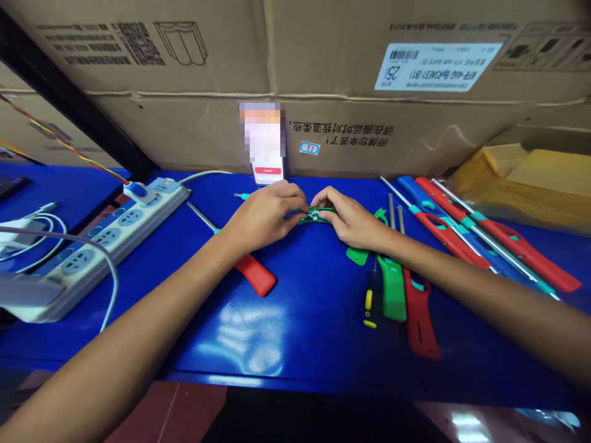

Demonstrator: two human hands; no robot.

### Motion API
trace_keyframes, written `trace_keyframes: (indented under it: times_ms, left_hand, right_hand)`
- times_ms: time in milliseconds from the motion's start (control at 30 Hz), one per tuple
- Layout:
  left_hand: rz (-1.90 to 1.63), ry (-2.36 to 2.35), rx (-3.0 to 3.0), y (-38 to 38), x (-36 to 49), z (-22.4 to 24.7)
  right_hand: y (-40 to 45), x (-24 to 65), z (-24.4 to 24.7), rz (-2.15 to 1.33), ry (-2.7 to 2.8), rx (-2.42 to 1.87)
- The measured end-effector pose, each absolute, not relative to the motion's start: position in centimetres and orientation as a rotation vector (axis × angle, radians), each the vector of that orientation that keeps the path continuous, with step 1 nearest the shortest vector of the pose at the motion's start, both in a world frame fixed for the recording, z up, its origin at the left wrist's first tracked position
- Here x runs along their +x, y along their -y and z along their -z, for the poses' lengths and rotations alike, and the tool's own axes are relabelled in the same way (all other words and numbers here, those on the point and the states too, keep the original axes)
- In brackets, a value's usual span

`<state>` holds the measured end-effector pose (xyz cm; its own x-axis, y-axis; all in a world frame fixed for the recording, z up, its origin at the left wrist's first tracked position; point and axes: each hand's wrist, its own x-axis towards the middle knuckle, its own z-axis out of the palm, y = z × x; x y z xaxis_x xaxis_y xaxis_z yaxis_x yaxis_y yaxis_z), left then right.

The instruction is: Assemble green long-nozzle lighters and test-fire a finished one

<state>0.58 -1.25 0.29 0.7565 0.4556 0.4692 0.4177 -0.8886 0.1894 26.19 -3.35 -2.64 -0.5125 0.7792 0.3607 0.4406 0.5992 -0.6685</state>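
Note:
Both hands meet over the middle of the blue table. My right hand point(346, 218) is closed on a green lighter casing point(323, 219), thumb and fingers pinching its right part. Small pale parts show in the opened casing. My left hand point(272, 212) is closed at the casing's left end, fingertips pressed together; what exactly lies between them is hidden. Below my left wrist lies a gas lighter with a red handle point(257, 275) and a metal tube. Beside my right forearm are a yellow-and-black screwdriver point(369, 301), a green lighter point(394, 292) and a red lighter point(421, 323).
A phone point(268, 166) leans upright against a large cardboard box point(198, 135). Several red and blue lighters point(521, 249) lie in a row at the right, before a yellow package point(530, 184). A power strip point(106, 240) with cables crosses the left side.

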Motion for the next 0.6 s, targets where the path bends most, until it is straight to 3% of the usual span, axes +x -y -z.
trace_keyframes:
  times_ms: [467, 600]
  left_hand:
    - [-0.77, -0.972, 2.767, 0.8, -0.9, -2.1]
    - [-0.486, -1.055, 2.753, 0.1, -2.3, -3.1]
  right_hand:
    - [3.5, 26.2, 2.5, -0.651, 2.189, -0.995]
    - [3.5, 26.2, 2.5, -0.634, 2.198, -1.007]
